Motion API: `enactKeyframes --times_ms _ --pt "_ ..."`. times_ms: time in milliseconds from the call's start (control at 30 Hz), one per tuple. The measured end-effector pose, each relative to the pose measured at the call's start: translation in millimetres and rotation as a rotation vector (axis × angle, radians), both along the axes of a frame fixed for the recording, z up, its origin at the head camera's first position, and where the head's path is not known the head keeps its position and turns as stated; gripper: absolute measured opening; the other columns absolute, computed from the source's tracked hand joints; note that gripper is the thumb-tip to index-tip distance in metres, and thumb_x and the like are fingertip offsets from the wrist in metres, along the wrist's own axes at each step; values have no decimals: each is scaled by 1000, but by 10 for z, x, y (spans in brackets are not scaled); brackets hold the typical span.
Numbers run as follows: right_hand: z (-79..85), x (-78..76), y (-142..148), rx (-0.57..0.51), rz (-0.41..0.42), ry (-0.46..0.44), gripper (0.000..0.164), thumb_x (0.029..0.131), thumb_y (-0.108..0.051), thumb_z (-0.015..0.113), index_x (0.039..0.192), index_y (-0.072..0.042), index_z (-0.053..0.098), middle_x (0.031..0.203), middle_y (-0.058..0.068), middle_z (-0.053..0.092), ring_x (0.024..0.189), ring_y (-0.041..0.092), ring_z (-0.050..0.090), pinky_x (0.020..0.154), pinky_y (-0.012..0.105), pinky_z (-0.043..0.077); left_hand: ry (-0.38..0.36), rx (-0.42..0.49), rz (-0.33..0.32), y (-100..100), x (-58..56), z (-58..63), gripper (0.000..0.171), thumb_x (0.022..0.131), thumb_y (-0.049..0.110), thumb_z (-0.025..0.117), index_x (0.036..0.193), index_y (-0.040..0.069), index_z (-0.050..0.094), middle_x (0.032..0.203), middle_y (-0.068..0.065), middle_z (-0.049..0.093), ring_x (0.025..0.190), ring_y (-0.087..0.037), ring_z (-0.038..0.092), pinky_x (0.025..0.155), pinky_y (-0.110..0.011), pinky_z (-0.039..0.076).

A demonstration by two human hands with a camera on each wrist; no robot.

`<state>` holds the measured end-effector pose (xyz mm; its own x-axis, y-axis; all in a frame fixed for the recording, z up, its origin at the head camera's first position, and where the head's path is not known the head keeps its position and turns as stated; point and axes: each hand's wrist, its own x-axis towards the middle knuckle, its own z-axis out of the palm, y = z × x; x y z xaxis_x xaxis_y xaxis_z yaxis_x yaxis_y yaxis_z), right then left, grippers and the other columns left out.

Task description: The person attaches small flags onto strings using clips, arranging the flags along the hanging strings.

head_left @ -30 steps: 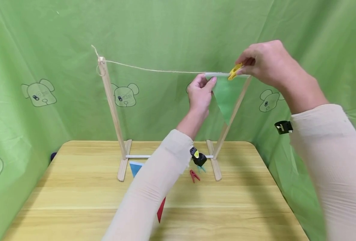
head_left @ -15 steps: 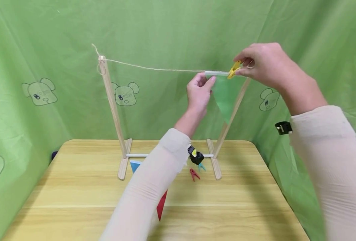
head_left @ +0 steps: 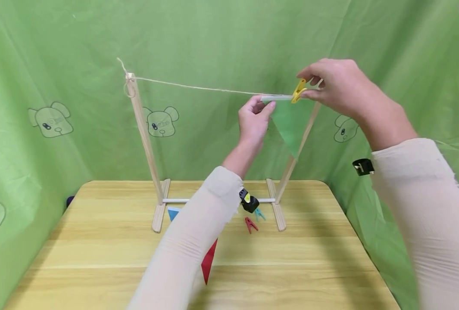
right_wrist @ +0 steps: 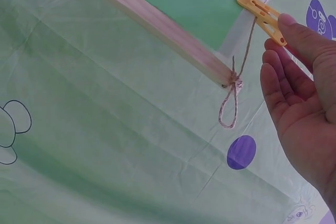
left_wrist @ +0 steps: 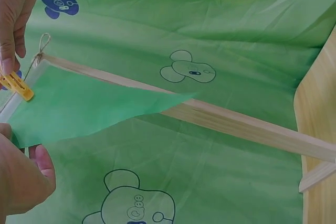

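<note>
My left hand (head_left: 252, 122) pinches the upper left corner of a green triangular pennant (head_left: 289, 125) by its white top strip, up at the string (head_left: 198, 88). With thumb and fingers, my right hand (head_left: 339, 88) pinches a yellow clothespin (head_left: 298, 91) set over that strip. In the right wrist view the clothespin (right_wrist: 260, 14) has its jaw end over the strip's edge, and the string passes beside it to a knot on the post end. The pennant's tip (left_wrist: 181, 97) hangs in front of the right wooden post (head_left: 287, 174).
The string's other end is tied to the left post (head_left: 147, 142). On the table (head_left: 291, 267) lie a red clothespin (head_left: 250, 225), a teal clothespin (head_left: 259, 214), a blue pennant (head_left: 173, 212) and a red pennant (head_left: 209, 262), both pennants partly behind my left sleeve. A white bar (head_left: 176, 200) joins the stand's feet.
Both hands have shifted slightly left, the pennant and yellow clothespin with them. The clothespin stays at the white strip, and both grips look the same.
</note>
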<state>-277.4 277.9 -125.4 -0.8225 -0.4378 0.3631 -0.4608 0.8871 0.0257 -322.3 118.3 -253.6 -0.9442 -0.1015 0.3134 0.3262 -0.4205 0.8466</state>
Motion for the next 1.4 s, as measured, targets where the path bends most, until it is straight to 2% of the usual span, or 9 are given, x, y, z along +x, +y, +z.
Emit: enactKeyframes --times_ms 200,400,567,700,867,1000,1100,1267,1400 --pt "-46 15 8 -3 28 33 44 90 -6 79 130 3 65 120 27 69 107 40 67 93 55 55 -13 -23 -1 -13 9 -36 18 92 -2 73 110 -4 71 83 2 62 71 -4 56 60 -15 49" --pt "-68 42 27 -27 31 52 45 90 -9 80 131 2 65 122 26 68 109 40 65 94 55 54 -21 -18 -38 -54 17 -54 24 93 -1 73 116 -2 67 87 1 63 71 -6 56 59 -16 48" --pt "-106 72 39 -47 47 62 45 90 -9 80 131 3 64 124 26 67 109 41 65 93 56 54 -33 -71 -49 -87 29 -68 30 93 5 75 121 1 66 99 -6 67 82 -7 61 70 -19 55" --pt "-135 102 59 -70 55 70 47 91 -8 79 133 3 63 127 26 66 109 42 65 92 56 54 -27 -78 -52 -105 51 -82 34 93 6 76 124 0 64 109 -12 69 91 -10 64 78 -21 59" --pt "-171 167 99 -135 6 35 55 94 -14 77 143 -2 56 137 24 61 115 43 63 97 59 51 -3 -70 -54 -143 79 -124 36 92 6 76 126 -1 64 118 -16 70 95 -11 64 82 -22 59" --pt "-230 227 145 -187 -27 39 61 96 -18 75 150 -6 50 146 23 55 122 46 58 104 63 47 22 -84 -74 -196 97 -171 34 93 6 75 125 0 65 120 -14 71 101 -12 66 88 -21 58" --pt "-296 262 169 -217 -10 90 65 94 -15 77 152 -7 48 150 22 53 128 46 54 111 62 42 32 -90 -87 -245 107 -206 34 94 7 75 126 2 66 121 -12 72 106 -14 67 92 -20 57" --pt "-441 315 183 -283 31 195 72 90 -12 81 153 -9 46 157 15 48 142 39 48 124 50 33 66 -92 -91 -333 133 -284 39 94 5 74 131 -2 63 127 -18 69 115 -23 67 98 -23 55" --pt "-595 358 181 -353 52 255 75 88 -12 82 153 -9 46 160 10 46 147 34 43 126 44 30 80 -133 -88 -414 180 -361 42 94 7 73 135 0 61 130 -16 68 119 -22 66 102 -22 53"
